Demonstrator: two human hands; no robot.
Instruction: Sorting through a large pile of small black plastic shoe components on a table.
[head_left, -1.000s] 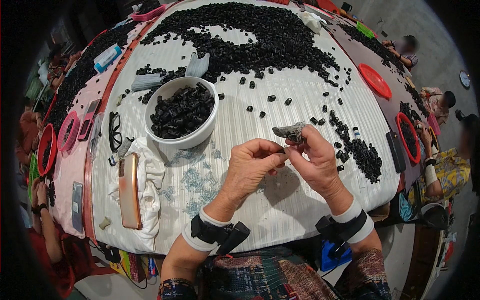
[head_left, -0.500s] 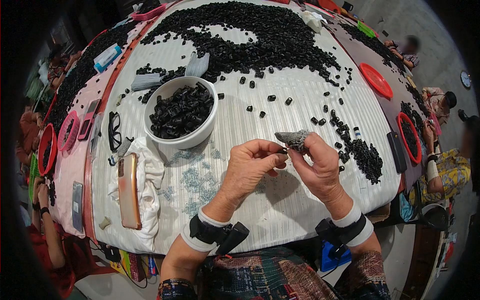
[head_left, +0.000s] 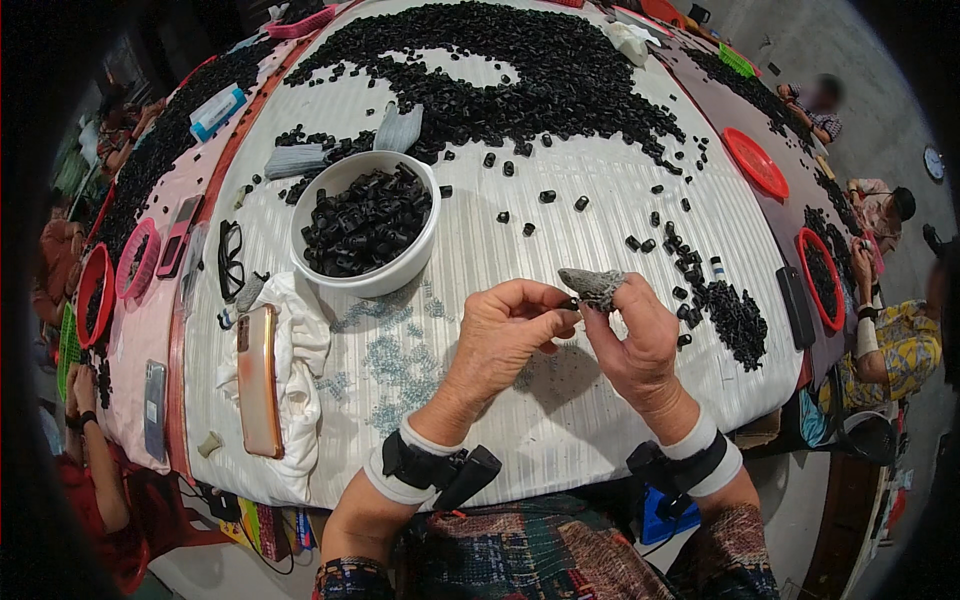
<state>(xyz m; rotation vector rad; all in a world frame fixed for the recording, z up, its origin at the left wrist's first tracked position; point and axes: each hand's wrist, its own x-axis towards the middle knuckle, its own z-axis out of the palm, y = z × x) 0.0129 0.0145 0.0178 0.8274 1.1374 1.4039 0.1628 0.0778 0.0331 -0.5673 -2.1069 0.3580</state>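
Observation:
My left hand (head_left: 500, 335) holds a small black piece (head_left: 573, 304) in a pinch of thumb and fingertips. Opposite it, my right hand (head_left: 645, 345) has its thumb against the same piece, its fingers curled in. A grey knitted finger cover (head_left: 592, 287) sits on the right index finger and hides part of the grip. Beyond my left hand stands a white bowl (head_left: 375, 286) filled with black cylindrical plastic pieces (head_left: 365, 220). To the right of my right hand lies a small heap of thinner black bits (head_left: 740, 325), with larger pieces scattered beside it.
A large pile of black pieces (head_left: 500, 90) covers the table's far part. At left lie a phone (head_left: 258, 385) on white cloth (head_left: 305, 340), and eyeglasses (head_left: 230, 262). Tiny bluish beads (head_left: 395, 365) dot the middle. A dark oblong case (head_left: 795, 307) rests by the right edge. People sit at both side tables.
Both hands stay together over the same spot. The right hand and its covered finger have tilted slightly, and the black piece between the fingertips shows more plainly.

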